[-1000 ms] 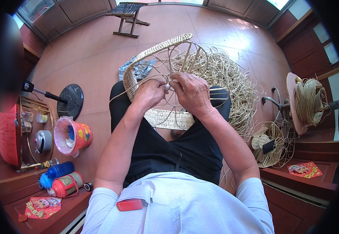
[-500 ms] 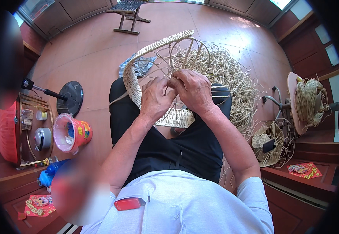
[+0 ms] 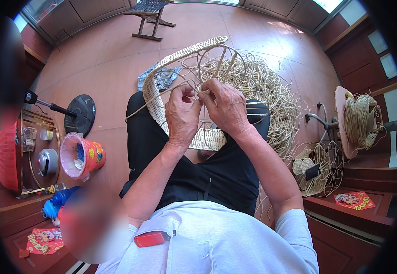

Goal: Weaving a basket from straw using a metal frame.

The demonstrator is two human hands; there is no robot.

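A half-woven straw piece (image 3: 149, 89) stands between my knees, its pale braided band curving around a frame of thin dark rods (image 3: 199, 64). My left hand (image 3: 182, 116) is closed at the frame's middle, fingers curled in. A strand of straw cord (image 3: 137, 111) runs from over my left thigh up to those fingers. Right beside it, my right hand (image 3: 226, 106) pinches with thumb and forefinger where rods and cord meet; the fingers hide the exact spot. Short cord ends stick out past its right side.
A large heap of loose straw cord (image 3: 276, 102) lies on the floor to the right, near a cord reel (image 3: 363, 119) and a wire-framed woven piece (image 3: 315, 169). At left stand a pink bucket (image 3: 93, 155) and a round black base (image 3: 80, 114). Ahead is a folding stool (image 3: 148, 20).
My left hand has turned more upright and its fingertips have drawn slightly away from the right hand. The straw cord now stretches straighter to it. My right hand stays nearly in place.
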